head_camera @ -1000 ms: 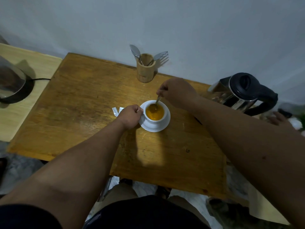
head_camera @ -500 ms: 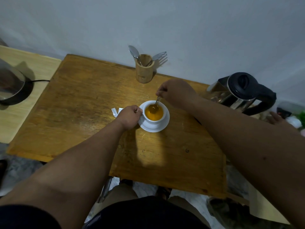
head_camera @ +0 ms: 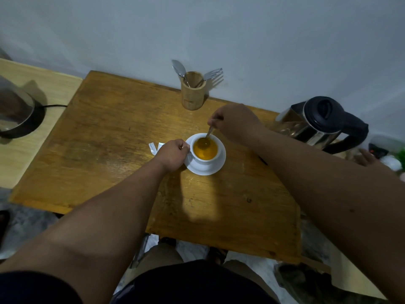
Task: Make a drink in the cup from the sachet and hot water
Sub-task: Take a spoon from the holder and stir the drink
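A white cup (head_camera: 215, 158) full of orange drink (head_camera: 206, 151) stands on a white saucer (head_camera: 219, 167) in the middle of the wooden table (head_camera: 122, 137). My left hand (head_camera: 173, 155) is closed on the cup's handle at its left side. My right hand (head_camera: 234, 122) pinches a metal spoon (head_camera: 209, 133) whose bowl dips into the drink near the far rim. A torn white sachet (head_camera: 154, 148) lies flat on the table just left of my left hand, partly hidden by it.
A bamboo holder (head_camera: 192, 91) with a spoon and fork stands at the table's far edge by the wall. A steel kettle (head_camera: 317, 123) with a black lid sits at the right. Another appliance (head_camera: 15, 115) with a cord rests on the pale side table at left.
The spoon and my right hand have shifted slightly within the cup. My left hand stays on the handle and the cup has not moved.
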